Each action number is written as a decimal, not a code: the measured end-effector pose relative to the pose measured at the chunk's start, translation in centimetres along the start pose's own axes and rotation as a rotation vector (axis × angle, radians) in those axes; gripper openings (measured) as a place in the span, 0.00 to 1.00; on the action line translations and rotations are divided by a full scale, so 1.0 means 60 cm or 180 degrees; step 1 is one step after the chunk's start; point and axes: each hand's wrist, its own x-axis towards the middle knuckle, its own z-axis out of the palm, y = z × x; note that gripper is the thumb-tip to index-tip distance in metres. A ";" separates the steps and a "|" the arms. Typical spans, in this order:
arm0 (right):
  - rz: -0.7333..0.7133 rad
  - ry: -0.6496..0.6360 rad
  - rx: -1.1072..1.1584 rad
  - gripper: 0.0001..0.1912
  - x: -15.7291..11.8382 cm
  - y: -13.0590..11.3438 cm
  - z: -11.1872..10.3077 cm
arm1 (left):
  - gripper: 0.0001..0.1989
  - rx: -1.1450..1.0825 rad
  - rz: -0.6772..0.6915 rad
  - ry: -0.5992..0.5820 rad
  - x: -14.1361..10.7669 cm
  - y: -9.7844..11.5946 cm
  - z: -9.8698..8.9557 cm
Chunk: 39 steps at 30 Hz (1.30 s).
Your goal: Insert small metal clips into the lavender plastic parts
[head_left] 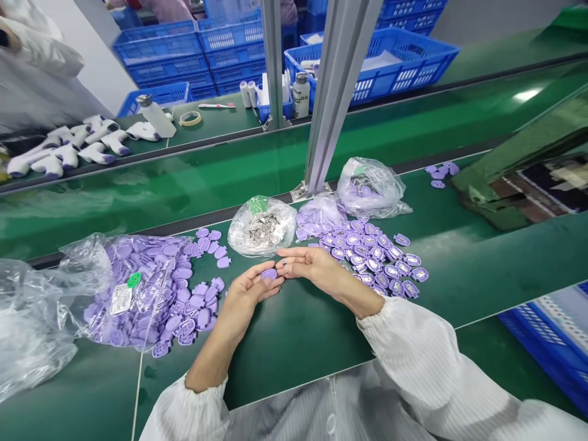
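My left hand (245,293) holds a purple plastic piece (269,274) between thumb and fingers, above the green tabletop. Close against it, my right hand (319,267) pinches a small shiny metal part (283,262) by its fingertips. Just beyond my hands lies an open clear bag of small metal parts (264,229). On the left, purple pieces spill from a large clear bag (138,294) with a white label and a green sticker. To the right spreads a pile of purple pieces (372,254), many with a metal part set in them.
Another clear bag (370,187) sits behind the right pile. A green machine (519,153) stands at the right, near a few purple pieces (441,173). A metal post (337,92) rises at the back edge. Beyond the divider are blue crates (381,79) and white gun-shaped housings (68,150).
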 end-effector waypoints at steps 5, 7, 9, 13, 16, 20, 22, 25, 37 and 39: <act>-0.0043 0.0169 0.0001 0.20 0.005 -0.003 0.000 | 0.23 -0.0023 0.0016 -0.0064 0.001 -0.003 0.000; -0.0082 0.0284 -0.0029 0.16 0.000 -0.002 -0.003 | 0.23 -0.0047 0.0028 -0.0022 0.001 -0.003 0.001; -0.0105 0.0317 -0.0038 0.14 -0.007 0.002 -0.006 | 0.24 -0.0054 -0.0001 0.0044 0.002 -0.002 0.002; -0.0054 0.0224 -0.0042 0.12 -0.012 0.012 -0.005 | 0.27 0.0121 -0.0147 0.0011 0.001 0.000 0.001; -0.0194 0.0294 -0.0092 0.10 -0.007 0.018 0.001 | 0.28 0.0235 -0.0209 -0.0039 0.000 0.001 -0.002; -0.0298 0.0371 -0.0125 0.11 -0.004 0.019 0.000 | 0.30 0.0222 -0.0244 0.0002 0.002 0.001 -0.006; -0.0227 0.0354 -0.0092 0.13 -0.008 0.019 -0.003 | 0.30 0.0172 -0.0238 0.0040 0.005 0.001 -0.005; -0.0135 0.0350 0.0008 0.16 -0.017 0.018 -0.006 | 0.30 0.0110 -0.0219 0.0142 0.007 0.000 -0.001; -0.0065 0.0431 0.0373 0.18 -0.008 0.022 0.006 | 0.29 0.0073 -0.0126 0.0199 0.006 -0.004 0.001; 0.0031 0.0359 0.0222 0.18 -0.003 0.022 0.011 | 0.28 0.0152 -0.0078 0.0235 0.005 -0.006 0.004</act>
